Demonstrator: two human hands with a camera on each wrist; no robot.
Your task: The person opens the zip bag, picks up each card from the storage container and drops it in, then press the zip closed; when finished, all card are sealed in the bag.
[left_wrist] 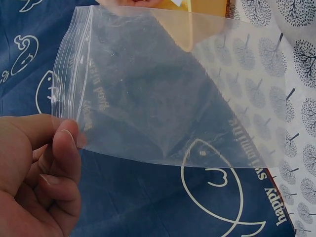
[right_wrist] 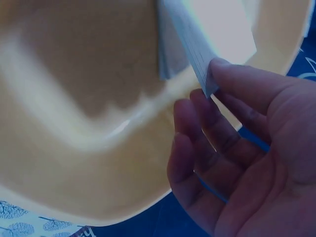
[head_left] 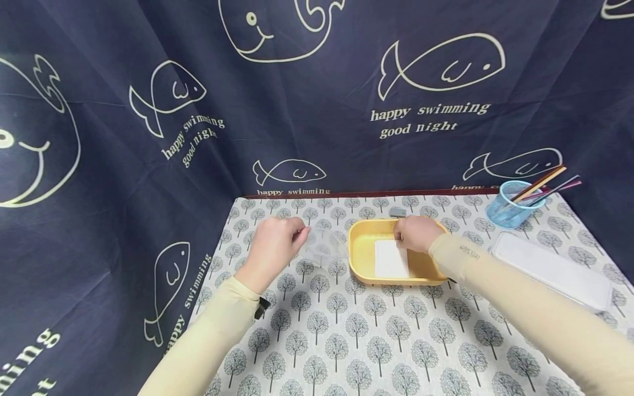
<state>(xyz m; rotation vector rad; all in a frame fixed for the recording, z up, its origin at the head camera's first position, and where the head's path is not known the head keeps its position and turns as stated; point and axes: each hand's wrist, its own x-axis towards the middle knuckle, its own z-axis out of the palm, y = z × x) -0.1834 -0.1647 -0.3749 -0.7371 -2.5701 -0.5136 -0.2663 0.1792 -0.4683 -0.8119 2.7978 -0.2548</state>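
Observation:
A clear zip-seal bag hangs from my left hand, whose thumb and fingertips pinch one corner at the sealing strip. It looks flat in the left wrist view and shows faintly as a see-through sheet in the head view, left of a yellow basin. My right hand reaches over the basin's far right side. In the right wrist view its thumb and fingers pinch the corner of a thin stack of white paper, tilted up inside the basin. The white paper lies across the basin's middle in the head view.
At the back right stands a light blue mesh cup with several thin coloured sticks. A long white case lies on the right under my forearm's side. Behind the basin is a small grey block. A dark blue curtain borders the tree-patterned tablecloth.

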